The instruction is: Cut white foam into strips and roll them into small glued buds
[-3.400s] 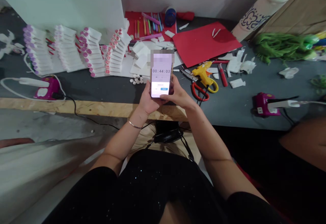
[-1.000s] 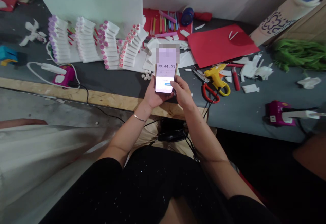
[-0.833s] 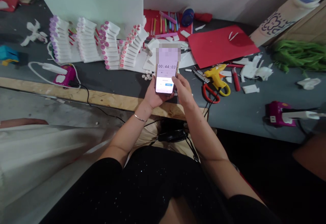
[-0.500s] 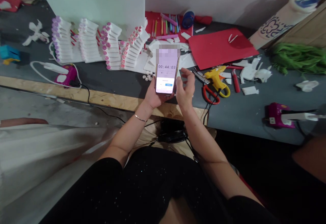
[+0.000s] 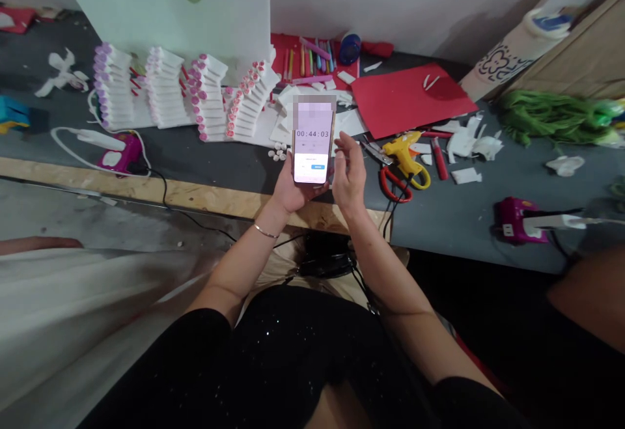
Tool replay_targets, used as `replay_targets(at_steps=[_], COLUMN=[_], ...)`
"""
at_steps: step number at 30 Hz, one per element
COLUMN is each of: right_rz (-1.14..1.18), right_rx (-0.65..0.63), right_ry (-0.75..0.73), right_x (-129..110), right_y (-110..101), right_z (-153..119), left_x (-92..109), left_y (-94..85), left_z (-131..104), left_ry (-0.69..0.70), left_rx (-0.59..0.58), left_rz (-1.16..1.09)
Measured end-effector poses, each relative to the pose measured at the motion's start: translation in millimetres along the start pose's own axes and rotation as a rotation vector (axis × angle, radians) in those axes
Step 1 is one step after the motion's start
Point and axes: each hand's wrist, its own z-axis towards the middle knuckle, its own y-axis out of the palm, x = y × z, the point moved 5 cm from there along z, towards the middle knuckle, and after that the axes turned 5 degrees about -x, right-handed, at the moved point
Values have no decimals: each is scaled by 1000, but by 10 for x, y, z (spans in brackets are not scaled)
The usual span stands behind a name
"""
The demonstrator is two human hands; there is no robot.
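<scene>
A lit phone [image 5: 311,146] showing 00:44:03 and a white pop-up with a blue button rests upright in my left hand [image 5: 291,188], whose fingers wrap round its lower end. Just right of the phone is my right hand [image 5: 350,175], its fingers bent and apart, holding nothing. Several small white discs [image 5: 278,151] lie by my left thumb. To the right of my right hand are a yellow glue gun [image 5: 405,155] and red-handled scissors [image 5: 394,185].
Rows of white rolls with pink and purple ends [image 5: 166,90] stand at the left. Red paper [image 5: 413,99], a bottle [image 5: 520,51] and green strands [image 5: 556,115] are at the right. Purple power blocks [image 5: 120,153] sit on the table [image 5: 234,172]. Another person's arm [image 5: 590,292] shows at the right edge.
The view has shifted, so the table things appear further left and slightly lower. My right hand's fingers have come slightly closer to the phone. My left hand keeps its hold.
</scene>
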Motion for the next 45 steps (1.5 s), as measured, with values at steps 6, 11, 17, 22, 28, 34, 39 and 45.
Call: replay_targets(at_steps=[6, 11, 17, 22, 28, 34, 39, 45], right_rz=[-500, -653, -640, -670, -655, -662, -609, -181], right_rx=[-70, -122, -115, -198, -163, -74, -73, 69], right_ry=[-159, -192, -187, -111, -136, -209, -179, -35], right_x=[-279, -349, -352, -364, -334, -306, -288, 10], right_y=[107, 201, 253, 269, 202, 148, 80, -138], right_z=[-124, -142, -103, -82, -108, -128, -169, -39], left_x=[-3, -4, 1, -7, 0, 12, 7, 6], left_y=[-14, -12, -7, 8, -6, 1, -11, 26], left_z=[13, 29, 14, 7, 1, -6, -3, -10], left_ry=[79, 102, 105, 107, 110, 85, 81, 12], left_rx=[80, 39, 12, 11, 69, 106, 97, -28], left_rz=[-63, -134, -181, -159, -88, -73, -53, -20])
